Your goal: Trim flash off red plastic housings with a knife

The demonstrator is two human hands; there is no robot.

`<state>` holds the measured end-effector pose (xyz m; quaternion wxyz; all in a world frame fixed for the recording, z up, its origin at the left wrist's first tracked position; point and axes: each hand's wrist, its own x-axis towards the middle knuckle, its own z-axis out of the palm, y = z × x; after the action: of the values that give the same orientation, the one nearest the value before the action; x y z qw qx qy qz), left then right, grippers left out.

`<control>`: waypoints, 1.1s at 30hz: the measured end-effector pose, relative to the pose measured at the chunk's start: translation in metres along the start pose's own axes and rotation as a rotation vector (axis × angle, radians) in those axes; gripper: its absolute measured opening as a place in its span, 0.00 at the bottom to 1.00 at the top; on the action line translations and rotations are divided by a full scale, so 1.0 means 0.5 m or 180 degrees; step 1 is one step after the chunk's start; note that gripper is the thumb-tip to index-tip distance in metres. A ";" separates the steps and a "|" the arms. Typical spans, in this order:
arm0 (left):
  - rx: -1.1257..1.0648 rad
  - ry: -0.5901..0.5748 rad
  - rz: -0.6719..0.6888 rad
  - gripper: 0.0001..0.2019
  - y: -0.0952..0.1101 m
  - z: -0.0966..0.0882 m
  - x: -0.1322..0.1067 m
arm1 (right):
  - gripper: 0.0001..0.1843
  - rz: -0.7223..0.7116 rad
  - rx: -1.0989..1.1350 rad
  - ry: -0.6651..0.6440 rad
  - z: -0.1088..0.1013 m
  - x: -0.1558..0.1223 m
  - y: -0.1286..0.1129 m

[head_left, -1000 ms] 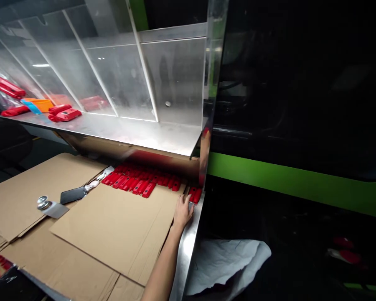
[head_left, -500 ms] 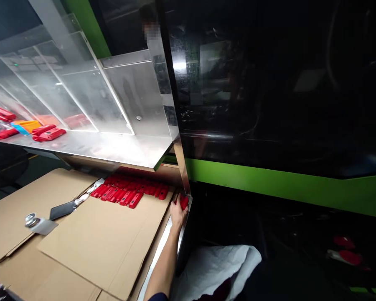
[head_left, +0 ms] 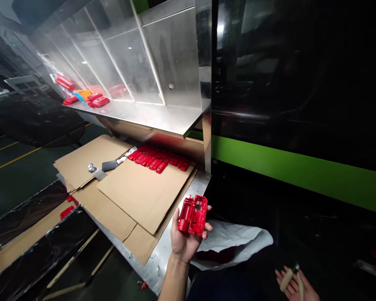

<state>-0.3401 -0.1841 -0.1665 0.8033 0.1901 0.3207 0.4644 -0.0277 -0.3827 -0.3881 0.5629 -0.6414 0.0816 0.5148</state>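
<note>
The left hand point(head_left: 185, 240) was raised palm-up just off the near right edge of the steel table point(head_left: 203, 179), its fingers curled loosely around a red plastic housing point(head_left: 193, 215) that lay open side up across the palm, thumb on one long side and fingertips on the other. The housing hung over the gap between the table's edge and a crumpled white sheet point(head_left: 238, 244) lying lower down to the right.

The right hand point(head_left: 296, 282) sat low at the bottom right of the view, palm up, with a pale tool handle point(head_left: 286, 279) across its fingers; how tightly it gripped I could not tell.

Flat cardboard sheets point(head_left: 144, 196) covered most of the table, leaving a bare steel strip along the right and near edges. A row of red parts point(head_left: 158, 158) lay at the far edge, tucked under the overhanging steel shelf point(head_left: 150, 117). A dark flat scraper point(head_left: 110, 165) and a small metal knob point(head_left: 92, 168) rested near the cardboard's far left corner. More red pieces point(head_left: 95, 100) sat at the shelf's left end. The middle of the cardboard lay open.
</note>
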 end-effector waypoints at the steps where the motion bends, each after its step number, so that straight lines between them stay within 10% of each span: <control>1: -0.0174 -0.0133 -0.0048 0.33 0.001 0.009 -0.012 | 0.32 0.0018 0.0024 -0.0078 0.014 0.006 -0.013; 14: -0.0998 -0.1255 -0.0198 0.40 0.011 0.055 -0.089 | 0.21 -0.0894 -0.0036 -0.1487 0.197 -0.148 -0.132; 24: -0.0938 -0.1149 -0.0185 0.35 -0.003 0.075 -0.091 | 0.32 -0.1016 0.0078 -0.1922 0.264 -0.255 -0.169; 28: -0.0618 -0.1031 -0.0138 0.34 -0.022 0.082 -0.095 | 0.28 -0.2146 -0.1516 -0.1941 0.282 -0.293 -0.205; 33: -0.0245 -0.0906 0.0084 0.30 -0.046 0.089 -0.102 | 0.24 -0.4783 -0.3144 -0.1557 0.351 -0.378 -0.256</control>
<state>-0.3136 -0.2402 -0.1310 0.8412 0.2273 0.1830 0.4553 -0.1261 -0.2860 -0.1353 0.4133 -0.5664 -0.7041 0.1125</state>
